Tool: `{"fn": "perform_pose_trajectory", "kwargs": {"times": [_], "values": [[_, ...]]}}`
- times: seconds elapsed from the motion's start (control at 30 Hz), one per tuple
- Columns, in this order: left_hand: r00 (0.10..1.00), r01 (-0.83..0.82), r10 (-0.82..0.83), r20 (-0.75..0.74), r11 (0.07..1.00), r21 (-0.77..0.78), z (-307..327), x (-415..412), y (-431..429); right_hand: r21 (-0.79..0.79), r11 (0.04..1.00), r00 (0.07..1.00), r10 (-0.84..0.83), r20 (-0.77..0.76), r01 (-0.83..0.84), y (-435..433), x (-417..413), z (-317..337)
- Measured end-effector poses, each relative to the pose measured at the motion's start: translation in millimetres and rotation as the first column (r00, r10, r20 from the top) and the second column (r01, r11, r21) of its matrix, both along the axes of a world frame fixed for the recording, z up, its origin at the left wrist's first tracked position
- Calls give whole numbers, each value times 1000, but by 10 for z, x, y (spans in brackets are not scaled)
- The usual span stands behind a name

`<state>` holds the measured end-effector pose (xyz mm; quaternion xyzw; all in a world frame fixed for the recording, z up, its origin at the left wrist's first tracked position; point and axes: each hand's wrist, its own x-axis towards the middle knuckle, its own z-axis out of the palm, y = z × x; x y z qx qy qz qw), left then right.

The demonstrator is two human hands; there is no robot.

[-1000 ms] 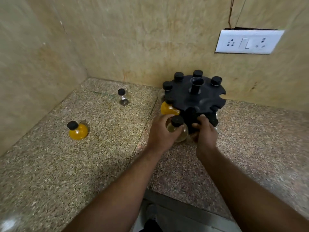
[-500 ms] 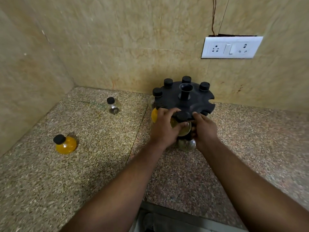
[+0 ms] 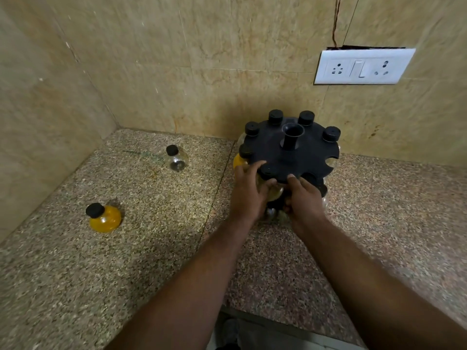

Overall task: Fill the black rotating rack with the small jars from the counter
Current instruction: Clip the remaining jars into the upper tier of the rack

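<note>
Left hand [image 3: 249,195] gripping the jar [image 3: 269,184] at a front notch of the rack [image 3: 290,157] on the worktop [image 3: 151,248], right hand [image 3: 304,198] bracing the rim — slide neck fully home, keep rack steady, then release gently.

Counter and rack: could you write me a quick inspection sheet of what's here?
Surface: speckled stone counter, in a wall corner.
Job's things: black rack, several jars slotted in, open notches at right; yellow jar and clear jar loose on the counter.
Clutter: nothing seen.
Hands: left hand grips a jar at the rack's near edge; right hand on the rack's rim.
Cables: thin wire above the socket plate.
Surroundings: beige tiled walls.
</note>
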<state>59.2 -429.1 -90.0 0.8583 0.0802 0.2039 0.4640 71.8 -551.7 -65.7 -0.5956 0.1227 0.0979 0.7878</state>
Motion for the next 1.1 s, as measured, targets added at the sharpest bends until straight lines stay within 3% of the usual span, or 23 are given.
{"fn": "perform_pose_trajectory", "kwargs": {"times": [0.17, 0.27, 0.43, 0.53, 0.77, 0.97, 1.1], "values": [[987, -158, 158, -8, 983, -92, 10, 79, 321, -72, 992, 994, 99, -44, -102, 324, -94, -18], [986, -166, 165, -21, 979, -120, -46, 118, 569, -158, 977, 989, 145, -14, -145, 558, -138, -100], [969, -240, 216, -123, 943, -232, -305, 191, 1136, -363, 890, 956, 292, -15, -277, 1076, -92, -378], [956, -263, 224, -190, 941, -212, -438, 158, 1344, -464, 815, 929, 366, -51, -347, 1282, 0, -539], [858, -457, 387, -337, 875, -160, -766, 311, 2086, -747, 507, 822, 562, -92, -430, 1997, 358, -742], [823, -542, 473, -314, 820, -186, -952, 612, 2620, -861, 262, 738, 651, -176, -436, 2483, 698, -983], [834, -527, 479, -273, 838, -139, -969, 823, 2826, -886, 73, 656, 700, -281, -457, 2692, 826, -1119]]}}
